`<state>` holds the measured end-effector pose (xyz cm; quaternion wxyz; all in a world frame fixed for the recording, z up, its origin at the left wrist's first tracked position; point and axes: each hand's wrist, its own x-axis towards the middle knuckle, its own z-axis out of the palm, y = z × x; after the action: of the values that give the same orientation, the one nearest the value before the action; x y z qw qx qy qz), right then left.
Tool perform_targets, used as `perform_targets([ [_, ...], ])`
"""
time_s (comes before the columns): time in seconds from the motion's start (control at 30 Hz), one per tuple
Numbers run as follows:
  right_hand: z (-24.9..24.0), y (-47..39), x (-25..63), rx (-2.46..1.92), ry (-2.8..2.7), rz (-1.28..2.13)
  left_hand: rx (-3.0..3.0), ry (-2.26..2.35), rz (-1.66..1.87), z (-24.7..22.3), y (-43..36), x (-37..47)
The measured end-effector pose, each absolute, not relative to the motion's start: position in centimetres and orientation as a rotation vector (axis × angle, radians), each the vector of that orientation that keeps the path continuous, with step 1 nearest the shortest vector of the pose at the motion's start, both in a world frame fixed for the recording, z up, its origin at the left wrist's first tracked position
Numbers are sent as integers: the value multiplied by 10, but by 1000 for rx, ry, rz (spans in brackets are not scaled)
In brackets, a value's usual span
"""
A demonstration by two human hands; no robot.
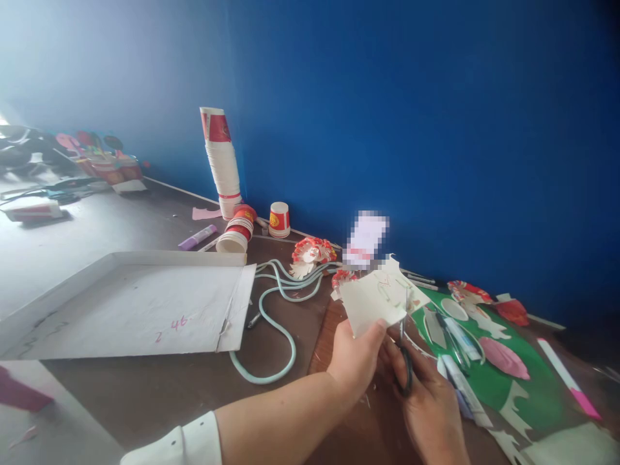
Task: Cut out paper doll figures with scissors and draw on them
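Note:
My left hand [357, 355] pinches the lower edge of a cream sheet of paper [371, 303] with faint marks drawn on it. Wrapped round the dark handles of a pair of scissors [405, 365] is my right hand [429, 394]. The blades point up and away from me, at the right part of the paper. A slit-edged red and white paper cup piece [343, 279] shows just behind the sheet. Another cut, fringed paper cup [312, 255] lies further left.
A shallow white box lid [145, 310] lies left, with a pale blue cable [293, 342] beside it. Stacked paper cups [223, 171] stand by the blue wall. Right of my hands, a green sheet [537, 394] bears markers, a pink cutout [504, 357] and paper scraps.

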<state>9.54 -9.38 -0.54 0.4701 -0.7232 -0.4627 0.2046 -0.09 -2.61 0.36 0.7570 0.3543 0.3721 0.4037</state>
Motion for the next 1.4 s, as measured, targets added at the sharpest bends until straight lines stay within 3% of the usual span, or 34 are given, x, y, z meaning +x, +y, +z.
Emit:
perform_targets([
  [1.4, -12, -96, 108, -1776, -1082, 574, 821, 709, 900, 5, -27, 0],
])
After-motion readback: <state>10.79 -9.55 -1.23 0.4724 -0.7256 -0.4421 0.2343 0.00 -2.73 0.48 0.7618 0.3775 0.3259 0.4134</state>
